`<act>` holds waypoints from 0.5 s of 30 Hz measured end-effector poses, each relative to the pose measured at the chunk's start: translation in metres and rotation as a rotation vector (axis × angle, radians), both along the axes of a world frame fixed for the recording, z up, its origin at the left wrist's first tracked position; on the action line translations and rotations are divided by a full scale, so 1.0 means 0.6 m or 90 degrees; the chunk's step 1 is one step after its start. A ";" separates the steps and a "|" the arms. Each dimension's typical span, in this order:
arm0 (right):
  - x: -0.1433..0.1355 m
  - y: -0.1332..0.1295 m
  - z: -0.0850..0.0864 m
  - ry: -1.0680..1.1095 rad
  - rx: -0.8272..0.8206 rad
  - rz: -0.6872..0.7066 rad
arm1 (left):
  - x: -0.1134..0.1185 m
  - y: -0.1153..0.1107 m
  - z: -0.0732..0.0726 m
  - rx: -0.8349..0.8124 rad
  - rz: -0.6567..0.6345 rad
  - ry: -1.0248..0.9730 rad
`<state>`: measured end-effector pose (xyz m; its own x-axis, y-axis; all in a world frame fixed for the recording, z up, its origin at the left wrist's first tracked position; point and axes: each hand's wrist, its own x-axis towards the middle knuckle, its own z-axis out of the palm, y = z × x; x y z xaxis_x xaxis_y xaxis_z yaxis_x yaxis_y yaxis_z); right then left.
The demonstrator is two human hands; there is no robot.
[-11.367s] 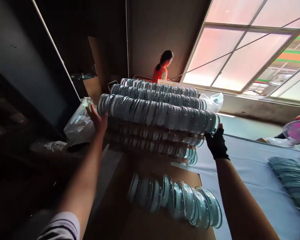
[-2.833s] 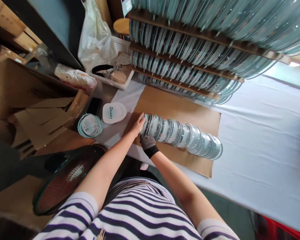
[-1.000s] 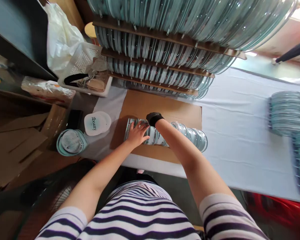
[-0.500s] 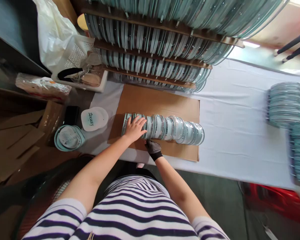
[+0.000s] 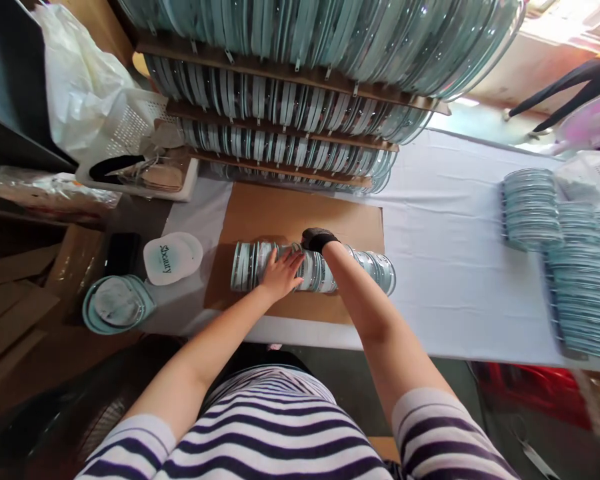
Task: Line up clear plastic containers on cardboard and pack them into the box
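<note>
A row of pale blue, clear-sided pouches lies packed face to face on a brown cardboard sheet. They look like zipped cosmetic bags. My bare left hand rests on top of the row, left of its middle, with fingers spread. At the row's far edge, just right of those fingers, is my right hand in a dark glove. Its fingers are curled together against the pouches, and whatever they pinch is too small to make out. My right forearm crosses over the row and hides part of it.
Behind the cardboard, a tiered rack holds many similar pouches. Left are a white cap-shaped pouch, round blue pouches and a white basket. Stacked pouches stand right on the white-covered table. A person's legs show beyond.
My right hand has gone from the row's near edge to its far edge, the forearm now across the pouches. My left hand has shifted slightly right along the row. The view has shifted too.
</note>
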<state>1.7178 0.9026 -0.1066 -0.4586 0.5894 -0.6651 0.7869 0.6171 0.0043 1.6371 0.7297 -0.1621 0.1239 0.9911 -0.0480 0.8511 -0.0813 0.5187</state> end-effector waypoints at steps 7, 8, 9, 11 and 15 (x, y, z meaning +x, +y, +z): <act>-0.015 -0.009 -0.006 0.051 -0.020 0.058 | -0.009 0.004 0.004 -0.013 0.002 -0.010; 0.004 -0.026 -0.001 0.072 -0.007 0.052 | -0.008 0.004 0.006 -0.021 0.006 -0.009; 0.026 -0.047 0.002 0.090 0.007 0.044 | -0.008 0.004 0.008 -0.029 0.010 -0.007; 0.075 -0.102 0.002 0.114 0.034 0.021 | -0.006 0.005 0.012 -0.039 0.009 -0.001; 0.148 -0.234 -0.051 0.160 0.071 -0.084 | -0.002 0.006 0.019 -0.045 -0.004 0.035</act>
<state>1.8065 0.7624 -0.1372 -0.5152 0.7175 -0.4688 0.8451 0.5163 -0.1386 1.6359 0.7332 -0.1505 0.1249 0.9843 -0.1244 0.8784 -0.0514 0.4752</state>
